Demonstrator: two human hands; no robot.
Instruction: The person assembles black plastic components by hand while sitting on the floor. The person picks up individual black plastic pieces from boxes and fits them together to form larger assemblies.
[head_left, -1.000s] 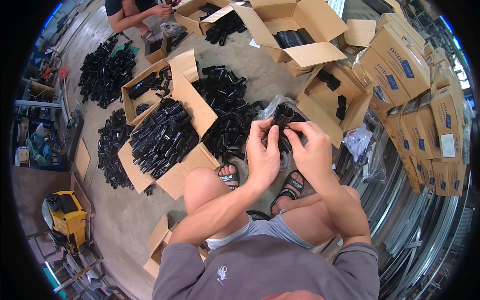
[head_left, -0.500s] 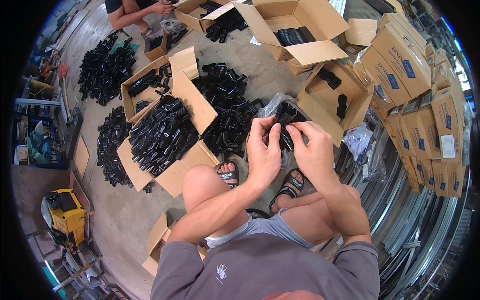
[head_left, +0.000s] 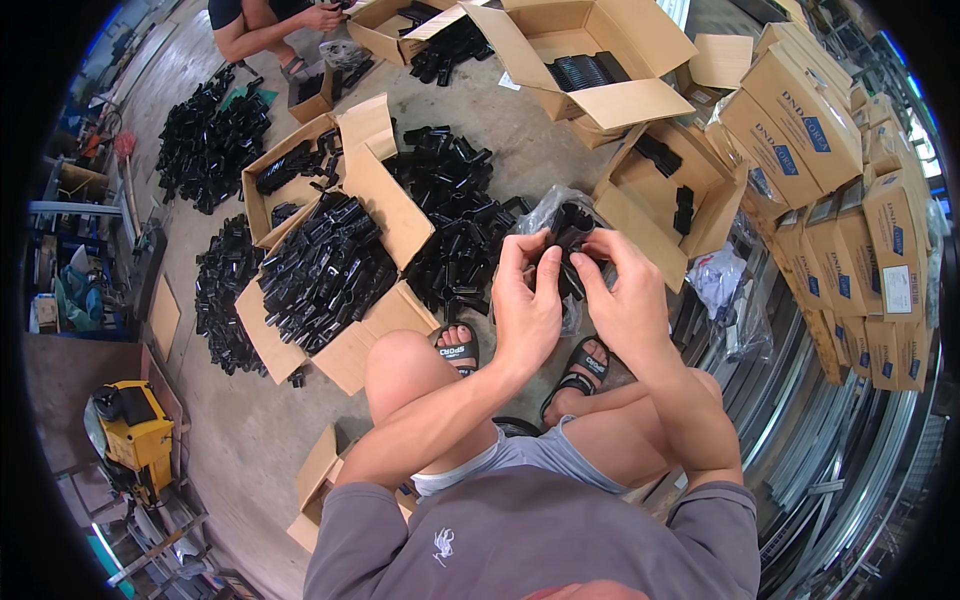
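Note:
Between my two hands, in front of my knees, is a glossy black bracket-like part (head_left: 570, 230) with a rounded, hollow end. My left hand (head_left: 528, 300) is closed on its left side, thumb on top. My right hand (head_left: 622, 290) grips the other side, thumb and fingers pressed to it; the fingers partly hide its lower end. A clear plastic bag (head_left: 545, 208) lies just behind the part. To the left of my hands a heap of similar black parts (head_left: 445, 190) covers the floor, and more fill an opened carton (head_left: 395, 222).
Another carton (head_left: 640, 45) with black parts in rows stands at the far middle; a further open carton (head_left: 715, 185) holds a few. Stacked boxes (head_left: 800, 130) and long metal profiles (head_left: 800, 450) line the right. A co-worker's arm (head_left: 265, 42) shows at the far left, a yellow machine (head_left: 138, 430) nearer.
The black part has turned slightly between my fingers, showing more of its rounded end. My right fingers have shifted a little around it; my arms stay in place.

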